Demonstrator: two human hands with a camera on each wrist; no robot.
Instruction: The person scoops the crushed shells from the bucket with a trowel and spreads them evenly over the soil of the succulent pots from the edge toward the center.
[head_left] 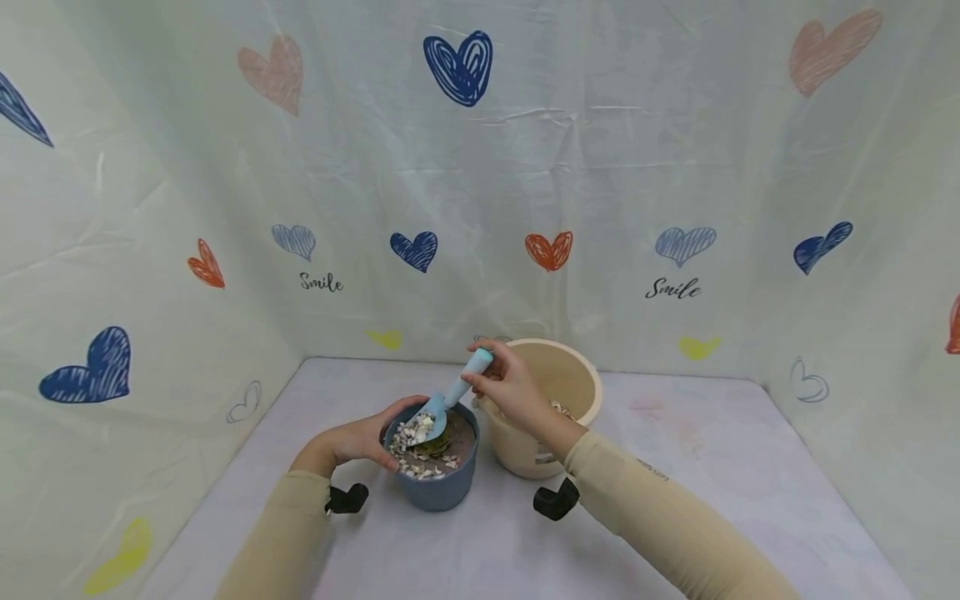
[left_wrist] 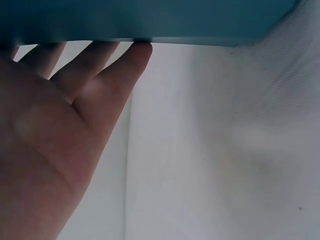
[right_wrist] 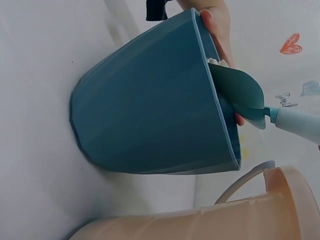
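A blue-grey flower pot (head_left: 438,493) stands upright on the table, holding brown soil, a small round green plant (head_left: 433,447) and pale pebbles (head_left: 420,472) spread mostly over its left and front. My left hand (head_left: 358,438) grips the pot's left side, thumb toward the front and fingers round the far side. In my right hand (head_left: 513,390) is the light blue handle of a small trowel (head_left: 457,392), pinched near its upper end. The blade (right_wrist: 240,90) tilts down over the pot's rim, with pebbles on it, and partly covers the plant.
Just right of the pot stands a larger cream bucket (head_left: 513,446) with pebbles (head_left: 561,408) inside and a side handle (right_wrist: 245,182). My right forearm crosses in front of it. A white curtain (head_left: 615,167) printed with hearts closes off the table's (head_left: 675,500) back and sides.
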